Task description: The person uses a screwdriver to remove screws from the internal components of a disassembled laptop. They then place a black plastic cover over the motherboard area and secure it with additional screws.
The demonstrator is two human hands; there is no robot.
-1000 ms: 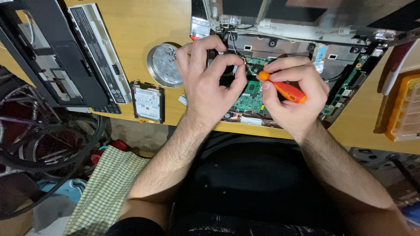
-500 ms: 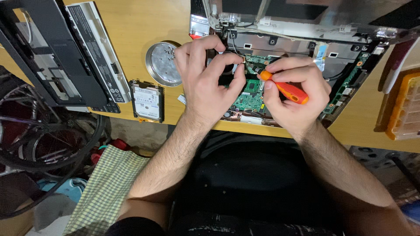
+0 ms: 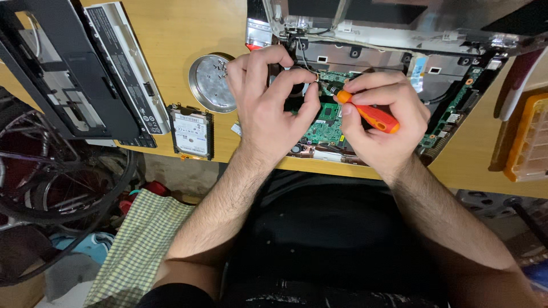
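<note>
An opened laptop (image 3: pixel 399 51) lies on the wooden desk with its green circuit board (image 3: pixel 325 122) bare. My right hand (image 3: pixel 379 122) grips an orange-handled screwdriver (image 3: pixel 371 114), its tip pointing left and up at the board near the fan area. My left hand (image 3: pixel 268 108) rests on the board beside that tip, fingers curled, thumb and forefinger pinched close to a black cable (image 3: pixel 302 57). Whether it holds anything small I cannot tell.
A round metal dish (image 3: pixel 208 82) with several small screws sits left of my hands. A bare hard drive (image 3: pixel 192 132) lies at the desk edge. Further left are a white battery pack (image 3: pixel 123 63) and a black laptop cover (image 3: pixel 51 74). An orange parts box (image 3: pixel 528 137) stands at right.
My hands and the screwdriver have stayed nearly still over the board; the left fingers have shifted only slightly.
</note>
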